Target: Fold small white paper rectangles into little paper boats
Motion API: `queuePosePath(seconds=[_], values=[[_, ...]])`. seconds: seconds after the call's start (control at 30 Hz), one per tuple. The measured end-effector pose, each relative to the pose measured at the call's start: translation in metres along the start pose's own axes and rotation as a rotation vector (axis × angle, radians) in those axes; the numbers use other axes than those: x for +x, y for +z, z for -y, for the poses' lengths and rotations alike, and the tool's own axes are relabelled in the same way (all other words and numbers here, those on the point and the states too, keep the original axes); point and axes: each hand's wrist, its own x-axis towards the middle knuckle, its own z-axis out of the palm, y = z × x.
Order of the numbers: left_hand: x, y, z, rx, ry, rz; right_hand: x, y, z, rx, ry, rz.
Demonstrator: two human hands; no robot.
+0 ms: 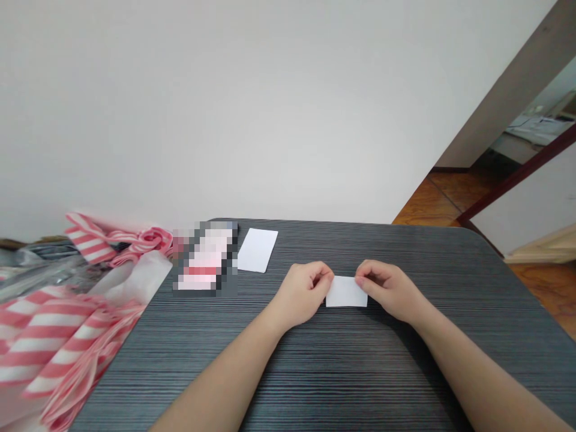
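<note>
A small white piece of paper (pixel 346 293) is stretched between my two hands over the middle of the dark table. My left hand (pixel 306 292) pinches its upper left corner between thumb and fingers. At the upper right corner, my right hand (pixel 390 288) grips it the same way. Whether the paper is folded or a single layer, I cannot tell. A larger white sheet or card (pixel 258 250) lies flat on the table, to the left and beyond my left hand.
The dark wood-grained table (pixel 342 378) stands against a pale wall (pixel 288 108). A pixelated phone-like object (pixel 204 258) lies at its far left. Red-and-white striped cloth (pixel 63 330) is piled beside the left edge. Wooden floor (pixel 418 198) and a doorway are to the right.
</note>
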Motion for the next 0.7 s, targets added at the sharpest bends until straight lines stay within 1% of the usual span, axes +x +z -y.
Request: queuePosePath(seconds=[0.2,0.33,0.43,0.7], values=[[-0.0002,0.0009,-0.0026,-0.018,0.022,0.041,-0.0008,0.0045,0.0037,-0.013,0.006,0.018],[-0.0003,0.0001,-0.0014,-0.051,-0.011,0.035,-0.0003,0.0039,0.0025,-0.008,0.057,0.018],[-0.0005,-0.0006,0.0012,-0.103,-0.046,0.018,0.0001,0.0017,0.0002,0.005,0.09,-0.008],[-0.001,-0.0009,0.0038,-0.201,-0.095,0.012,-0.0001,-0.0007,-0.006,0.085,0.156,-0.019]])
